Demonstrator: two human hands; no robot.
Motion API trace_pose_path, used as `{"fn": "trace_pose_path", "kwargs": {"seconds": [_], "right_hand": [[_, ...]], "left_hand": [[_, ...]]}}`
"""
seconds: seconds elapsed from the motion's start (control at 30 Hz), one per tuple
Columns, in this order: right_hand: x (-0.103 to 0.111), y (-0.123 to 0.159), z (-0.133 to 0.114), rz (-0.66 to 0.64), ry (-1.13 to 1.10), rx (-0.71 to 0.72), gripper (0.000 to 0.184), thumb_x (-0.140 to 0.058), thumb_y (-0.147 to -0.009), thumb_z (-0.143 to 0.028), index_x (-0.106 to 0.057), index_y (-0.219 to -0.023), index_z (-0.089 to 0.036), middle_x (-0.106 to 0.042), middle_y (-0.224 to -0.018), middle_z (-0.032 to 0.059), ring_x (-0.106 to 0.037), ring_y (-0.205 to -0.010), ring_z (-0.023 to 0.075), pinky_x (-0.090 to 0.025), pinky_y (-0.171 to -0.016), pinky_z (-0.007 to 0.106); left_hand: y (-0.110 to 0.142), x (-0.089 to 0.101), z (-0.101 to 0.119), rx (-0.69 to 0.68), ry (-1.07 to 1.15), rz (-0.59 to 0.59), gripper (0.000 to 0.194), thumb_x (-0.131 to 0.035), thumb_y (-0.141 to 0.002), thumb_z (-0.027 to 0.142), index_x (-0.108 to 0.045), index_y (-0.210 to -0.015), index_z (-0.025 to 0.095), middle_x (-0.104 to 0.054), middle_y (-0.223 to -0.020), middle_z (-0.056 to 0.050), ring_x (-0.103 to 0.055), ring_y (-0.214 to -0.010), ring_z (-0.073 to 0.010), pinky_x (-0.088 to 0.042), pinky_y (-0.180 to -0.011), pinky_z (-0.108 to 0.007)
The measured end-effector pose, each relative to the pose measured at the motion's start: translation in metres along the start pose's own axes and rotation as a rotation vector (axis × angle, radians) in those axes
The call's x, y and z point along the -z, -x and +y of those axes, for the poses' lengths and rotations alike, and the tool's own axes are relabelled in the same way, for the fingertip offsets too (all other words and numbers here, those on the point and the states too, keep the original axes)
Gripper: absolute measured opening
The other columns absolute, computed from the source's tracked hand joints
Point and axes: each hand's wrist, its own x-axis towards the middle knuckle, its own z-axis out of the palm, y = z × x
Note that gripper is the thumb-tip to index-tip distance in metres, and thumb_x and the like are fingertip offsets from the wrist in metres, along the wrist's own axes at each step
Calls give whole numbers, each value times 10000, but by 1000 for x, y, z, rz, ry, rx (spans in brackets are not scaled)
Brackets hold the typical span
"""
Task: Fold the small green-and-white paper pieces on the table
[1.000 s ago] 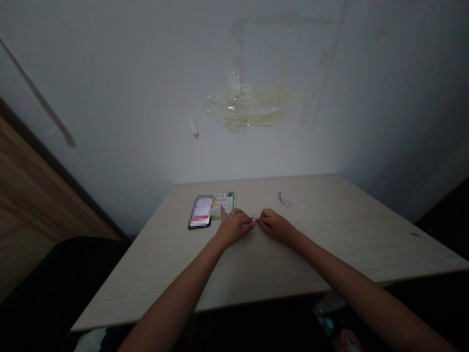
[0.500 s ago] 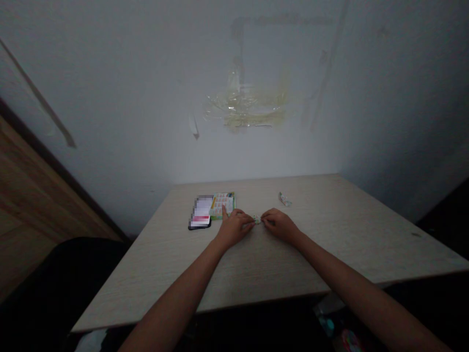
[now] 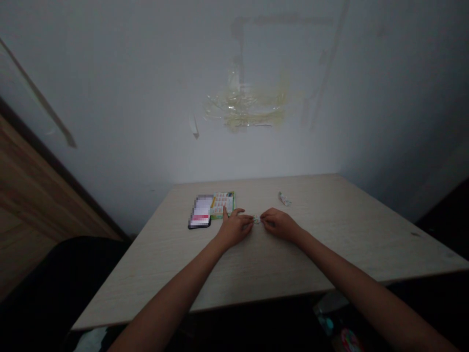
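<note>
Both of my hands rest on the pale wooden table point(image 3: 330, 244), fingertips meeting over a small pale wrapper point(image 3: 257, 219). My left hand point(image 3: 234, 228) pinches its left end with the little finger stretched out toward the card. My right hand point(image 3: 279, 224) pinches the right end, fingers curled. The wrapper is tiny and mostly hidden between the fingertips.
A green printed card point(image 3: 223, 204) lies just beyond my left hand, with a dark phone point(image 3: 201, 215) overlapping its left side. Another small crumpled wrapper point(image 3: 284, 199) lies farther back to the right. The wall stands right behind the table; a dark chair point(image 3: 54, 283) is at left.
My hands have drawn slightly apart, so a bit more of the small wrapper shows between the fingertips. Nothing else on the table has moved.
</note>
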Motion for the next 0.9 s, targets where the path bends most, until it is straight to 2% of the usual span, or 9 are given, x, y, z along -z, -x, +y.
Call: {"fn": "trace_pose_path", "kwargs": {"seconds": [0.27,0.47,0.57,0.7,0.9], "right_hand": [[-1,0,2,8,-30,6,217,-554,-857,-123,-737,-958,-181,-719,-1040,96,-620,-1055,201,-512,-933,360],[-6,2,8,3,-23,6,236,-556,-872,-139,-731,-1020,-199,-724,-1073,85,-581,-1178,224,-486,-1010,411],[-8,2,8,-6,-36,-37,291,-562,-875,-148,-703,-1124,-200,-703,-1138,101,-563,-1220,221,-493,-1006,404],[-8,2,6,-16,-36,-105,397,-568,-872,-151,-637,-1261,-197,-639,-1250,137,-573,-1213,213,-492,-1008,385],[-8,3,6,-10,-45,-115,365,-572,-886,-182,-650,-1243,-183,-642,-1221,147,-582,-1185,230,-491,-1002,403]], "left_hand": [[0,-1,-1,9,-27,-33,313,-466,-958,390,-644,-1213,359,-659,-1301,-5,-404,-1362,-277,105,-1110,-735],[1,-3,-4,15,-27,-45,386,-522,-917,358,-579,-1298,372,-641,-1320,-15,-380,-1375,-288,121,-1106,-735],[1,-4,-4,2,-30,-46,432,-531,-906,352,-544,-1337,376,-634,-1329,-16,-365,-1382,-301,130,-1091,-750],[1,-5,-5,-2,-40,-58,487,-531,-899,356,-493,-1383,390,-626,-1341,-9,-348,-1392,-319,123,-1075,-773],[1,-7,-6,12,-29,-59,494,-513,-916,373,-469,-1408,379,-616,-1359,-17,-316,-1418,-316,117,-1087,-766]]}}
